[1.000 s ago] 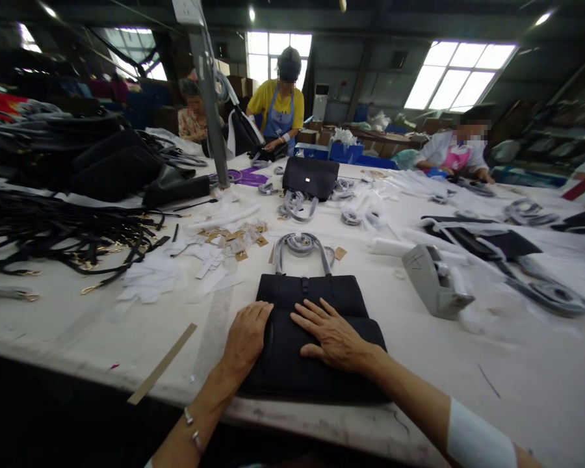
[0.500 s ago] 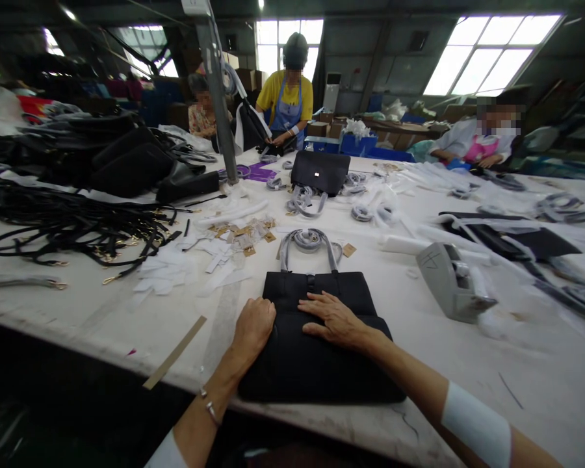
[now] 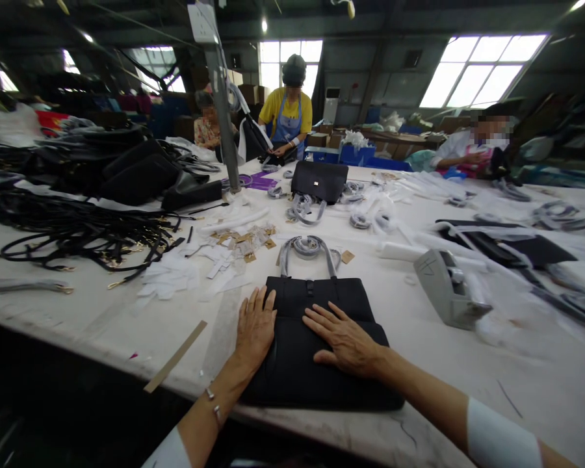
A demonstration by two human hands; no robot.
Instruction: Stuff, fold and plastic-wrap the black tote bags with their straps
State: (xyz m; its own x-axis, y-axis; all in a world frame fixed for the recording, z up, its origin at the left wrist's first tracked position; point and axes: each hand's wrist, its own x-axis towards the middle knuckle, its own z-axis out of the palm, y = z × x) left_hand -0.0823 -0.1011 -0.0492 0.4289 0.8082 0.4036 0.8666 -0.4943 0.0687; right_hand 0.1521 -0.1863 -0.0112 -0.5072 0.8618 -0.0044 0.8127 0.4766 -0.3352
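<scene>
A black handbag [image 3: 322,383] lies flat on the white table in front of me, its wrapped handles [image 3: 332,259] pointing away. My left hand [image 3: 256,330] rests along the bag's left edge, fingers stretched out, thumb side hidden against the bag. Flat on the bag's front is my right hand [image 3: 342,343], palm down with fingers spread. Neither hand grips anything. A coiled, wrapped strap [image 3: 306,245] lies between the handles, just past the bag's top edge.
Left are black straps with gold clips [image 3: 92,240], black bags [image 3: 141,172] and white paper slips [image 3: 168,276]. A grey tape dispenser [image 3: 448,289] stands right. Another black bag [image 3: 319,181] lies ahead, near a metal post [image 3: 225,123]. Co-workers [image 3: 285,117] work across the table.
My left hand has opened from a curled fist to outstretched fingers at the bag's left edge. My right hand stays flat on the bag, shifted slightly right. The view has tilted up a little.
</scene>
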